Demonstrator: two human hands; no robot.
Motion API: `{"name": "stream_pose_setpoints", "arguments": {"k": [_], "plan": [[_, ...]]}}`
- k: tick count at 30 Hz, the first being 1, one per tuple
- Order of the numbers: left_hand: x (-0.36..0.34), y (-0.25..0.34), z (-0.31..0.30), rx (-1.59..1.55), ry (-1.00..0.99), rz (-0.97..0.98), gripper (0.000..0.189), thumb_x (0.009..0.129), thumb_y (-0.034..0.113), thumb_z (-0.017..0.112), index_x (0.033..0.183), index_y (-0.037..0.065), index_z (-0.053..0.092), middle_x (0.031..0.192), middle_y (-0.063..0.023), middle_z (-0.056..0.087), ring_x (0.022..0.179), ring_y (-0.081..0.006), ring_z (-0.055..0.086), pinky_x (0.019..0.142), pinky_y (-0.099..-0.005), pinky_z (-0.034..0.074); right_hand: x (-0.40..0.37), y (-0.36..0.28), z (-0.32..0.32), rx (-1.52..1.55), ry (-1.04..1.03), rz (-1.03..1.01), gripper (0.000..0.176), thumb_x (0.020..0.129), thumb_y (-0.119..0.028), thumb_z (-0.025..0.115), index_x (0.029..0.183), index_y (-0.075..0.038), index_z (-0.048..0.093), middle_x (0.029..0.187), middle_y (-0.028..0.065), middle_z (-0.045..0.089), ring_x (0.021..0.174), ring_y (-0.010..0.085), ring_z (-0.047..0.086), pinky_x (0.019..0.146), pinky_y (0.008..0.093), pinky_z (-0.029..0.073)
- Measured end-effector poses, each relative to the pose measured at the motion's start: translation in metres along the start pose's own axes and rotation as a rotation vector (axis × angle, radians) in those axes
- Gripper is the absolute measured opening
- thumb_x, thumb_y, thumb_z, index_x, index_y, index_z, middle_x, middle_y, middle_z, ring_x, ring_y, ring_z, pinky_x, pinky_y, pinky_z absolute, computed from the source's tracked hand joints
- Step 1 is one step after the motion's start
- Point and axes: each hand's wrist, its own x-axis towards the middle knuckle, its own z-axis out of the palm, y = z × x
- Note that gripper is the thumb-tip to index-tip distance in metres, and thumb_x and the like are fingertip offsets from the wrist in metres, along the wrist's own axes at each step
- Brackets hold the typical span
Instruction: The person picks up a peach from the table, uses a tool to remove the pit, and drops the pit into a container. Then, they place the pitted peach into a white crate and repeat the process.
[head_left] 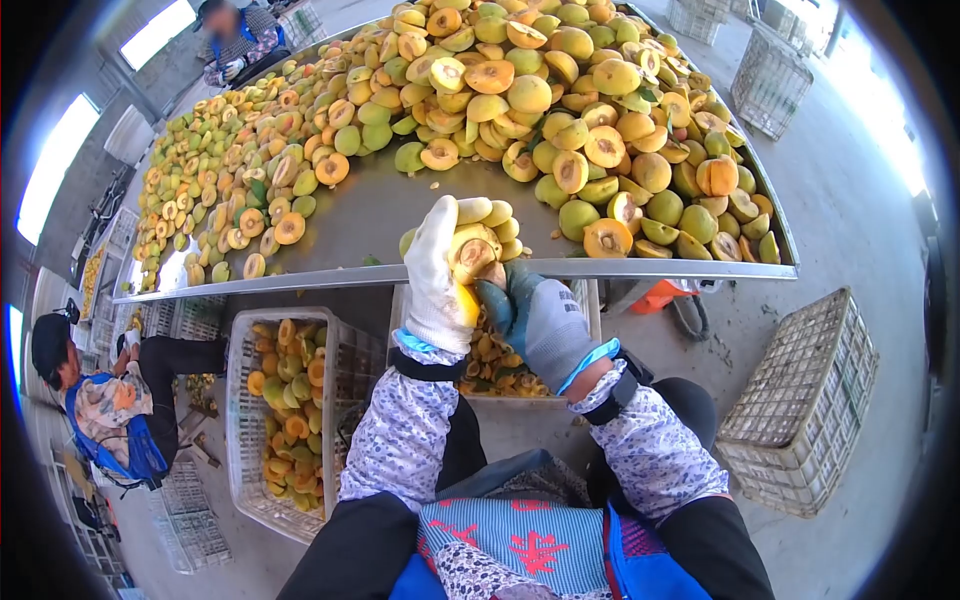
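My left hand (440,280), in a white glove, is wrapped round a halved yellow fruit (472,255) with a brown hollow, just off the front edge of the metal table (380,225). My right hand (530,315), in a grey and dark teal glove, is closed beside it, its fingertips at the fruit; what they pinch is too small to make out. Heaped halved fruits (530,95) cover much of the table. Under my hands, a crate (595,310) holds fruit pieces.
A white crate of halved fruits (240,420) stands at the left. An empty-looking crate (800,400) is at the right, another (770,80) farther back. One person (110,400) sits at the left, another (240,45) behind the table. An orange object (660,296) lies under the table edge.
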Motion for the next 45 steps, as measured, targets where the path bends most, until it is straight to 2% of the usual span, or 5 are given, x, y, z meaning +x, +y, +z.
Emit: {"name": "stream_pose_setpoints", "arguments": {"k": [13, 19, 31, 40, 45], "plan": [[0.001, 0.001, 0.002, 0.231, -0.079, 0.075, 0.037, 0.104, 0.035, 0.052, 0.094, 0.002, 0.066, 0.094, -0.0177, 0.070, 0.080, -0.0290, 0.070, 0.069, -0.0405, 0.060, -0.012, 0.008, 0.021, 0.282, 0.027, 0.029, 0.043, 0.105, -0.039, 0.052, 0.104, 0.001, 0.066, 0.079, 0.0175, 0.072, 0.072, 0.0302, 0.070, 0.066, 0.0414, 0.053], [-0.001, 0.002, 0.006, 0.066, -0.095, -0.008, 0.038, 0.105, 0.037, 0.049, 0.092, 0.004, 0.062, 0.091, -0.0169, 0.068, 0.076, -0.0293, 0.067, 0.067, -0.0399, 0.058, -0.013, -0.030, -0.021, 0.979, -0.516, 0.581, 0.053, 0.105, -0.060, 0.039, 0.079, -0.015, 0.051, 0.055, -0.0040, 0.039, 0.038, 0.0086, 0.030, 0.035, 0.0254, 0.023], [0.005, 0.015, -0.007, 0.152, -0.391, -0.197, 0.039, 0.101, 0.036, 0.058, 0.085, 0.002, 0.066, 0.083, -0.0157, 0.070, 0.071, -0.0273, 0.068, 0.066, -0.0375, 0.056, -0.014, -0.007, -0.032, 1.151, -0.835, 0.619, 0.054, 0.105, -0.061, 0.036, 0.086, -0.014, 0.054, 0.058, -0.0047, 0.042, 0.040, 0.0084, 0.031, 0.036, 0.0242, 0.026], [0.012, 0.039, -0.033, -0.561, 0.079, -0.032, 0.031, 0.103, 0.039, 0.053, 0.093, 0.012, 0.066, 0.096, -0.0074, 0.070, 0.079, -0.0241, 0.069, 0.067, -0.0382, 0.062, -0.033, 0.030, 0.009, 0.104, -0.167, -0.019, 0.044, 0.102, -0.045, 0.055, 0.091, -0.004, 0.067, 0.070, 0.0193, 0.067, 0.059, 0.0349, 0.066, 0.056, 0.0462, 0.050], [-0.042, 0.121, -0.080, 0.121, 0.380, 0.195, 0.033, 0.103, 0.039, 0.056, 0.098, 0.010, 0.070, 0.094, -0.0071, 0.074, 0.080, -0.0206, 0.072, 0.069, -0.0352, 0.061, -0.032, 0.030, -0.013, -0.347, -0.168, 0.019, 0.040, 0.099, -0.039, 0.058, 0.089, -0.002, 0.068, 0.079, 0.0268, 0.067, 0.078, 0.0468, 0.066, 0.069, 0.0545, 0.052]]}}
